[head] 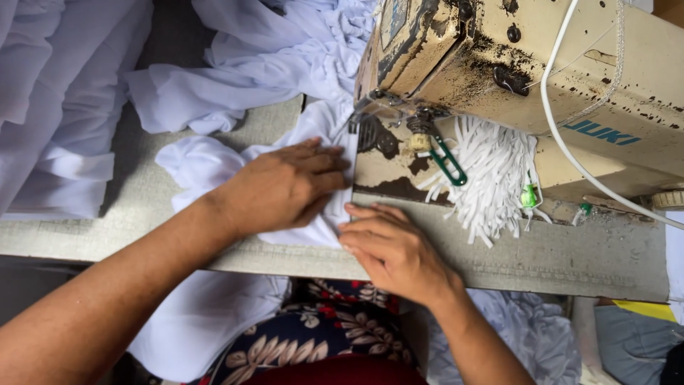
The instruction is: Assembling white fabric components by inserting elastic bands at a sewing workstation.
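Head view looks straight down on a grey work table [128,214] with a worn cream sewing machine [527,78] at upper right; the left hand [281,189] lies palm down on a piece of white fabric [214,160], fingers stretched out flat and close together, tips pointing toward the machine's needle end; it grips nothing, only presses the cloth to the table; the right hand [392,249] rests just beside it, nearer the table edge, fingers likewise extended and flat, their tips touching the fabric's near edge where it meets the machine base; the two hands are close, almost touching. The white fabric runs from under the left hand up toward the presser foot [367,128], though whether it sits under the needle is hard to say, as the machine head hides that spot; more of it hangs over the table edge onto the person's floral-print lap [320,335]. A bundle of white strips [491,178] hangs from the machine front, beside a green clip [449,164]; a white cable [563,142] crosses the machine body; heaps of white cloth [57,107] lie at the left.
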